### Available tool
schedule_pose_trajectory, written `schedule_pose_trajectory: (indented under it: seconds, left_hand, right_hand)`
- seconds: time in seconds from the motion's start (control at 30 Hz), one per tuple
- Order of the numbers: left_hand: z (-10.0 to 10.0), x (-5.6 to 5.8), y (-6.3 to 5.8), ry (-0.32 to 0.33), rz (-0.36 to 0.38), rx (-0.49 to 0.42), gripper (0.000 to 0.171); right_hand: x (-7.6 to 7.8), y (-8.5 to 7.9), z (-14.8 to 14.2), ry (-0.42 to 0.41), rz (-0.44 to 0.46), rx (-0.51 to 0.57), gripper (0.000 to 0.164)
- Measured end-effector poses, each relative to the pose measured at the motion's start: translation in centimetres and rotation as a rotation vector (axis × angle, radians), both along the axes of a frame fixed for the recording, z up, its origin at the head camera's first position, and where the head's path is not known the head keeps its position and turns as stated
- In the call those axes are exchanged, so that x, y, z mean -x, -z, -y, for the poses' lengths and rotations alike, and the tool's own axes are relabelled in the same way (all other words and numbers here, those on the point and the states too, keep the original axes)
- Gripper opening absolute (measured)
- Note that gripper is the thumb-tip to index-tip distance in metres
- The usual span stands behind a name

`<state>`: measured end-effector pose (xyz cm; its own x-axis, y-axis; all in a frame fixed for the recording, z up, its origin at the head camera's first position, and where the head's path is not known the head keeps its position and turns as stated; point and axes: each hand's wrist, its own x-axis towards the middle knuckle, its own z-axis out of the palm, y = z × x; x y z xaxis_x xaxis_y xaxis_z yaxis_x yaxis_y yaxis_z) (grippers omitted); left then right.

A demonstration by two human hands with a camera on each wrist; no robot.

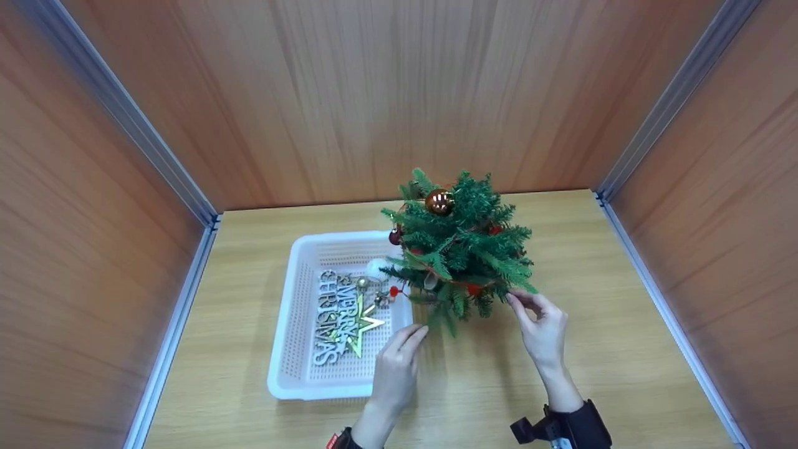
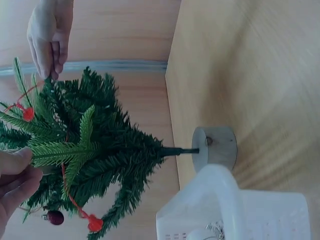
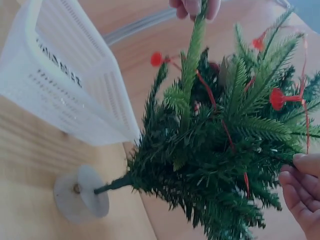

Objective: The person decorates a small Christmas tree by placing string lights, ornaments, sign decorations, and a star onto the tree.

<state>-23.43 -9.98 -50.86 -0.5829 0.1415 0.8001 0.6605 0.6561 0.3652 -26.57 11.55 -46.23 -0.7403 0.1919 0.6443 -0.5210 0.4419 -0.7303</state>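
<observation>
A small artificial Christmas tree (image 1: 458, 243) stands on a round wooden base (image 2: 215, 147), with a red cord of red beads (image 3: 277, 99) among its branches. My left hand (image 1: 397, 368) pinches the tip of a light green branch (image 3: 192, 60) at the tree's front left. On the right side, my right hand (image 1: 544, 330) holds another branch tip (image 3: 285, 159) between thumb and fingers. A shiny copper bauble (image 1: 439, 202) hangs near the top, and a dark red bauble (image 2: 55, 217) hangs on the left. Leaves hide part of the cord.
Left of the tree, partly under its branches, is a white plastic basket (image 1: 283, 349). Inside lie silvery MERRY CHRISTMAS lettering (image 1: 327, 318), a gold star (image 1: 368, 324) and small ornaments. Wood panels enclose the table (image 1: 218, 349) at the back and both sides.
</observation>
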Motion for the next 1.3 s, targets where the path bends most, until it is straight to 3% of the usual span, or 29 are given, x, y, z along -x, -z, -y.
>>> schedule_pose_trajectory:
  seconds: [0.2,0.37,0.6,0.87,1.0,1.3]
  left_hand:
    - [1.0,0.9,0.0,-0.04,0.002,-0.043,0.026]
    - [1.6,1.5,0.0,-0.053,0.066,-0.1,0.024]
    - [2.0,1.8,-0.1,-0.042,0.143,-0.171,0.023]
    - [2.3,2.3,-0.3,-0.029,0.175,-0.243,0.022]
    - [2.7,2.8,-0.3,-0.043,0.204,-0.265,0.023]
    - [3.3,3.8,0.0,-0.042,0.238,-0.263,0.019]
  right_hand:
    - [-0.7,-0.4,0.7,-0.019,-0.036,-0.014,0.017]
    - [-1.1,-0.4,1.2,-0.033,-0.048,-0.033,0.017]
    - [-0.8,1.6,0.7,-0.032,-0.038,-0.005,0.017]
    - [-1.2,1.9,1.1,-0.01,-0.046,-0.031,0.015]
    - [-1.4,2.3,1.3,-0.034,-0.045,0.013,0.016]
    - [-1.7,3.2,1.8,-0.042,-0.057,-0.002,0.02]
